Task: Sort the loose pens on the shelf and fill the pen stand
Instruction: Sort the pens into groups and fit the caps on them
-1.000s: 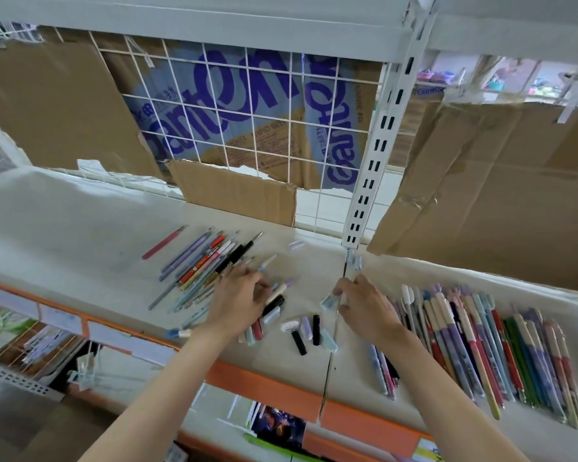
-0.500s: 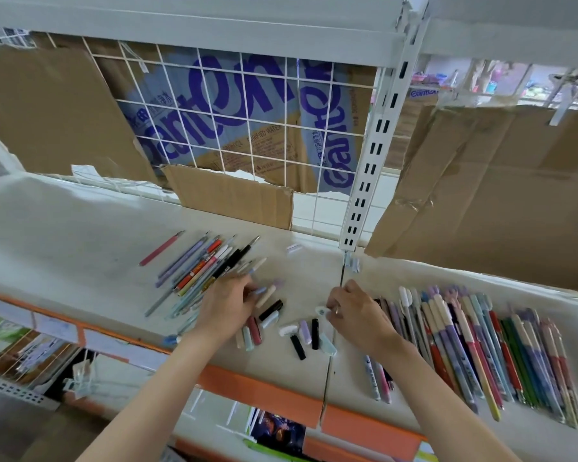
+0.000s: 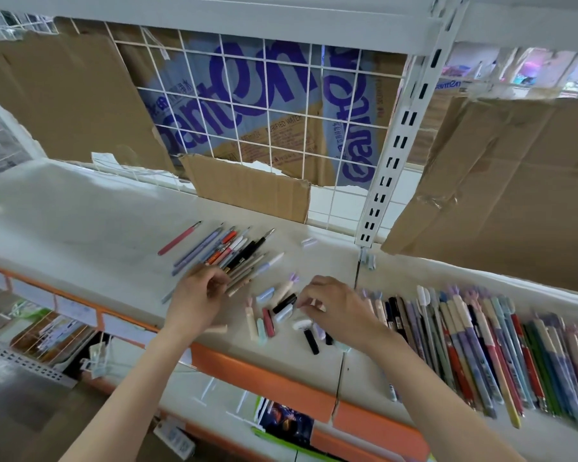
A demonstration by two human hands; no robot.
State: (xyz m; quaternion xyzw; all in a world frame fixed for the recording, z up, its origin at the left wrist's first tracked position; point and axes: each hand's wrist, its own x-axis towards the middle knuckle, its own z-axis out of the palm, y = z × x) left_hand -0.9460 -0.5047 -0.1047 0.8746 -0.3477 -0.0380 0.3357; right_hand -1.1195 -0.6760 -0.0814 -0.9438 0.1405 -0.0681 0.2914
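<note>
Currently the left hand [image 3: 197, 295] has its fingers curled on the uncapped pens [image 3: 227, 251] fanned at centre-left of the shelf [image 3: 80, 221]. The right hand [image 3: 331, 305] seems to pinch a small cap among the loose caps [image 3: 274, 315] at near centre; sorted pens [image 3: 481, 345] lie right, and no pen stand is visible. Best to match each cap's colour to its barrel before pressing it on.

White metal shelf [image 3: 80, 208], orange front edge [image 3: 264, 371]. Slotted upright [image 3: 394, 155]; wire grid back [image 3: 247, 105]. Torn cardboard [image 3: 501, 181] behind, blue print. Even daylight.

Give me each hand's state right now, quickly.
Left hand: fingers curled on the loose pens, gripping them.
Right hand: fingers curled over the scattered caps; whether it holds one cannot be told.
</note>
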